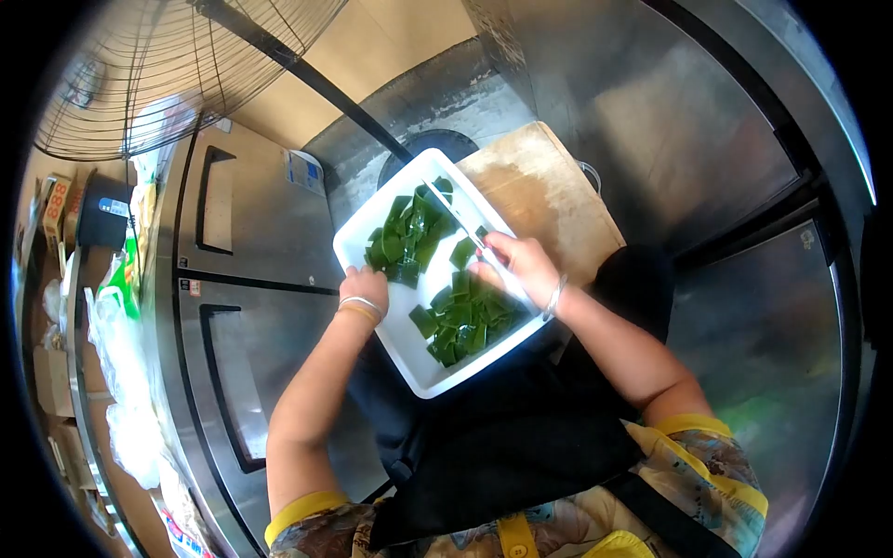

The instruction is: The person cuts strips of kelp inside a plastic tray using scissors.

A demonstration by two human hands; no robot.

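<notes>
A white rectangular tub rests tilted in front of me, over my lap. Two heaps of glossy, dark green flat pieces lie inside, one toward the far end and one toward the near end; they look like cut kelp. My right hand is closed around the pale handle of a knife, whose narrow blade points up and left over the tub. At the tub's left side, my left hand grips the rim, its fingertips partly hidden.
Behind the tub stands a worn wooden board. Steel cabinet doors rise on the left, with more steel doors on the right. A wire fan guard and its pole hang at upper left. Plastic bags line the left edge.
</notes>
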